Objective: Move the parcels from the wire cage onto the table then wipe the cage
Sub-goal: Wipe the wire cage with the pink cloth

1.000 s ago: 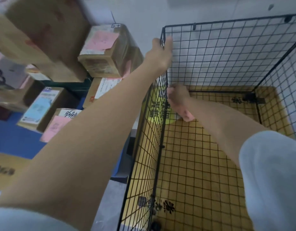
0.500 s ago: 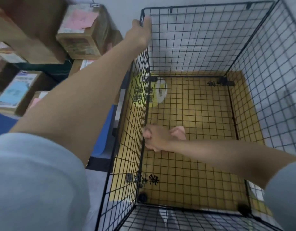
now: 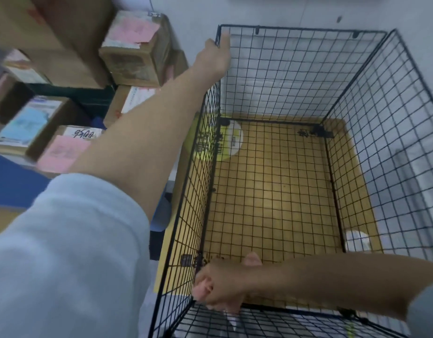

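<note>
Pink cloth (image 3: 252, 259) in right hand (image 3: 222, 281), inside cage (image 3: 295, 29)

left hand (image 3: 215, 57): grips the top rim of the wire cage (image 3: 295, 69) at its far left corner, thumb on the inner side of the mesh.
right hand (image 3: 222, 281): low inside the cage, curled round a pink cloth (image 3: 203, 287), against the left wall by the near corner.
cardboard sheet (image 3: 271, 191): yellow-brown, under the mesh floor, between the two grips and off to their right.
parcels (image 3: 135, 50): stacked outside the cage, just left of the left hand's grip; several bear pink labels.
blue surface (image 3: 13, 184): under the parcels, well left of both grips.
</note>
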Demonstrator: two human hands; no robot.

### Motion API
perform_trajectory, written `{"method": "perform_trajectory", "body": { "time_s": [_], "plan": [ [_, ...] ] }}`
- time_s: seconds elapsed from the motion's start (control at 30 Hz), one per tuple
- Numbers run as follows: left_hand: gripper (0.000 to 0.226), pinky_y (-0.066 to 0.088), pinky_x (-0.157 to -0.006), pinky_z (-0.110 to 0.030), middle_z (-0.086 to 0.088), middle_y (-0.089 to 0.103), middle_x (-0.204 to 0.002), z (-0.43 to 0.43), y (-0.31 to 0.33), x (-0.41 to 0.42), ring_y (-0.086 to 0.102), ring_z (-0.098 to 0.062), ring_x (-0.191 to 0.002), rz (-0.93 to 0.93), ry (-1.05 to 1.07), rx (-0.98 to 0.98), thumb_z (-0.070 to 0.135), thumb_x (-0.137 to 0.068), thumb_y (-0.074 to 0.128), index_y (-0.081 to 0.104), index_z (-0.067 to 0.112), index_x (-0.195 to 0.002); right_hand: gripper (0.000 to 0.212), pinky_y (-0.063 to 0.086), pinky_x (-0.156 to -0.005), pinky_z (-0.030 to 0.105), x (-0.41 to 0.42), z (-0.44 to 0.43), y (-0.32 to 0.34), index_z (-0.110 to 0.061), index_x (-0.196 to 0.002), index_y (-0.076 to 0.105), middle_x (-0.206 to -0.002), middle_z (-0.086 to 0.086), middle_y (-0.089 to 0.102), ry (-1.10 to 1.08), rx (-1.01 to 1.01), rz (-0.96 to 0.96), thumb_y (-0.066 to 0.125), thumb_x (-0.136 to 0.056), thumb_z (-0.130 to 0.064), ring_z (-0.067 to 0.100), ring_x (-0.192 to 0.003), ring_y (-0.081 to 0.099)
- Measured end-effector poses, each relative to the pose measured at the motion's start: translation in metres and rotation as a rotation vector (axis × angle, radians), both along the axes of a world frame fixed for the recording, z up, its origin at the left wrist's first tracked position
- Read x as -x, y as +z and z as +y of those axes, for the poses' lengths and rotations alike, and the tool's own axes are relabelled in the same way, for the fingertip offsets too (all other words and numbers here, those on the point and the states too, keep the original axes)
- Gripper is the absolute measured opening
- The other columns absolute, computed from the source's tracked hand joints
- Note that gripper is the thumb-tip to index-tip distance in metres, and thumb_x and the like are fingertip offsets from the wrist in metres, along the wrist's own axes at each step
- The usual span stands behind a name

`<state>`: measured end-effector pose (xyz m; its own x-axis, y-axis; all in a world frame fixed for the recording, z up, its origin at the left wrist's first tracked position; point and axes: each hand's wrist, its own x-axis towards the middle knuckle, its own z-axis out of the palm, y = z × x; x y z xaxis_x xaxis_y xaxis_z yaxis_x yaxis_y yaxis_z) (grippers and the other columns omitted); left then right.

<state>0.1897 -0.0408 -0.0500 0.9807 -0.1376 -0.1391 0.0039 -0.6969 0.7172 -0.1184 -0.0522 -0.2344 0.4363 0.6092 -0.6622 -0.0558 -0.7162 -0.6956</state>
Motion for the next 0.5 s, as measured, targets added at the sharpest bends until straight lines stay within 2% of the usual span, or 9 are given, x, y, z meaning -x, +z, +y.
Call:
{"method": "perform_trajectory", "body": {
  "time_s": [0.1, 0.23, 0.37, 0.43, 0.5],
  "plan": [
    [0.066, 0.027, -0.108, -0.037, -0.017, 0.036, -0.148, -0.001, -0.004, -0.005, 0.036, -0.032, -0.135, -0.005, -0.008, -0.007, 0.053, -0.1, 0.013, 0.018, 0.009, -0.149, 0.027, 0.05, -0.085, 0.037, -0.023, -0.017, 0.0, -0.018, -0.111, 0.061, -0.106, -0.001, 0.065, -0.01, -0.015, 0.014, 0.066, -0.086, -0.026, 0.016, -0.095, 0.059],
    [0.064, 0.033, -0.104, -0.037, -0.018, 0.043, -0.142, -0.001, -0.007, -0.015, 0.044, -0.034, -0.128, 0.008, -0.055, -0.034, 0.049, -0.1, 0.023, 0.01, 0.012, -0.15, 0.018, 0.052, -0.07, 0.028, -0.062, -0.047, 0.007, -0.04, -0.092, 0.062, -0.094, -0.011, 0.063, -0.243, -0.012, 0.05, 0.07, -0.081, -0.029, 0.013, -0.091, 0.063],
    [0.062, 0.035, -0.102, -0.036, -0.018, 0.043, -0.142, -0.002, -0.005, -0.022, 0.046, -0.034, -0.126, 0.01, -0.059, -0.039, 0.043, -0.101, 0.029, 0.007, 0.012, -0.15, 0.014, 0.048, -0.046, 0.018, -0.101, -0.069, 0.033, -0.027, -0.103, 0.063, -0.088, -0.001, 0.067, -0.562, -0.118, 0.121, 0.064, -0.09, -0.021, 0.006, -0.059, 0.065],
    [0.063, 0.038, -0.095, -0.034, -0.018, 0.047, -0.139, -0.005, -0.004, -0.026, 0.051, -0.033, -0.12, -0.013, -0.057, -0.038, 0.04, -0.1, 0.032, 0.007, 0.011, -0.149, 0.01, 0.046, -0.047, 0.013, -0.121, -0.072, 0.036, -0.028, -0.094, 0.062, -0.09, -0.001, 0.067, -0.591, -0.094, 0.016, 0.065, -0.089, -0.02, 0.001, -0.053, 0.065],
    [0.064, 0.04, -0.092, -0.035, -0.019, 0.051, -0.133, -0.009, -0.001, -0.03, 0.054, -0.033, -0.115, -0.037, -0.073, -0.049, 0.039, -0.098, 0.033, 0.006, 0.011, -0.149, 0.011, 0.047, -0.049, 0.01, -0.138, -0.069, 0.032, -0.029, -0.09, 0.061, -0.088, -0.003, 0.067, -0.561, -0.047, -0.108, 0.066, -0.088, -0.019, -0.004, -0.056, 0.065]
  ]
}}
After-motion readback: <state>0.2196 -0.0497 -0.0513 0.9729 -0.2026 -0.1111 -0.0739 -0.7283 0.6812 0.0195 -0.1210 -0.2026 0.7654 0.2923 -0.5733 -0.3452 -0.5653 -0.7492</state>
